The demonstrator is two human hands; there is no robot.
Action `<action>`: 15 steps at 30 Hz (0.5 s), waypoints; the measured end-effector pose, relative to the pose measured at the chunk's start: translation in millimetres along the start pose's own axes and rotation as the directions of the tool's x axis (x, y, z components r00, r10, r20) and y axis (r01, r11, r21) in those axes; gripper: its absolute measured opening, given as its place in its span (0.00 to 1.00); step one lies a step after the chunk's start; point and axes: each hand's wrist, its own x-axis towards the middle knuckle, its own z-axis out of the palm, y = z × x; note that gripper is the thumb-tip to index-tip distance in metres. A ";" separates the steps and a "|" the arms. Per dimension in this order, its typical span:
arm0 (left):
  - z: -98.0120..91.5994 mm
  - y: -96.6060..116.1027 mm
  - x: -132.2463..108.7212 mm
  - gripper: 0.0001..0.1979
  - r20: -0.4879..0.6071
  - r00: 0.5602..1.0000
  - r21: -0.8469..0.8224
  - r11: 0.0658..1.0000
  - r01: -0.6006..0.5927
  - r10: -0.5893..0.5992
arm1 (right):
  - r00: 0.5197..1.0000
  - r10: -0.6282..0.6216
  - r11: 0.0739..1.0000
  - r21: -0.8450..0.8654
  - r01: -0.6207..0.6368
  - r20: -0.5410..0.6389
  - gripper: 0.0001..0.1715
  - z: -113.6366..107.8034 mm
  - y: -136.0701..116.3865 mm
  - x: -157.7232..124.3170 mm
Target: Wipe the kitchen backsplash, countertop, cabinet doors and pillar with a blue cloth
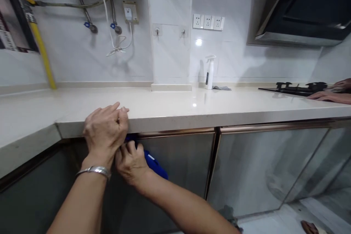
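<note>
Along the front edge of the pale desk, left grip and right grip close together near the bend, with a long stretch of smooth top running right to a white spray bottle near the wall. Under the edge, a narrow dark gap over the cabinet door, tight for fingers.

Left grip draped over the edge, fingers bent and lying side by side on top, silver bracelet at the wrist; palm side hidden, so impossible to tell whether closed on anything. Right grip just beneath the edge, below the left, fingers curled tight and pinching a blue cloth, in front of the door and partly behind the hand, with a white mark showing.

Glossy top with lamp reflections. Beside the bottle, a grey cloth lying flat. Farther right, a black stove with another person's hand beside it, under a dark range hood. On the wall, white sockets; far left, a yellow pipe reaching down to the desk.
</note>
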 end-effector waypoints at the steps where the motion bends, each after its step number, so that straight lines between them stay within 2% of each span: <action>1: -1.8 0.1 0.3 0.29 0.045 0.999 0.000 1.000 0.002 -0.002 | 0.999 -0.015 1.000 0.027 0.015 0.032 0.10 2.2 -8.7 7.8; 4: -5.8 -0.7 -0.2 0.28 0.122 0.993 -0.005 1.000 0.000 0.000 | 0.992 -0.087 0.993 0.093 0.078 0.092 0.10 -8.1 -9.6 17.7; 7: -7.2 -1.3 -1.5 0.28 0.114 0.993 0.004 1.000 0.016 -0.016 | 0.983 -0.133 0.986 0.116 0.118 0.126 0.06 -40.7 26.9 2.4; 8: -7.4 -0.8 -1.9 0.28 0.109 0.994 0.007 1.000 0.022 -0.023 | 0.984 -0.122 0.989 0.096 0.110 0.131 0.05 -54.4 44.5 -8.9; 10: -7.8 2.6 -3.4 0.27 0.099 0.994 0.016 0.999 0.050 -0.051 | 0.989 -0.075 0.997 0.017 0.073 0.127 0.11 -81.7 82.5 -39.3; 12: -8.3 11.7 -7.6 0.27 0.098 0.990 0.029 0.995 0.098 -0.101 | 0.991 -0.020 0.998 -0.064 0.029 0.134 0.26 -103.8 118.3 -73.7; 13: -8.0 19.0 -11.0 0.27 0.098 0.987 0.037 0.992 0.121 -0.124 | 0.993 0.019 0.993 -0.119 -0.005 0.116 0.31 -111.3 133.3 -89.5; 15: -5.0 39.2 -19.9 0.30 0.112 0.987 0.047 0.993 0.107 -0.112 | 0.997 0.021 0.976 -0.216 -0.005 0.073 0.33 -118.3 153.7 -113.3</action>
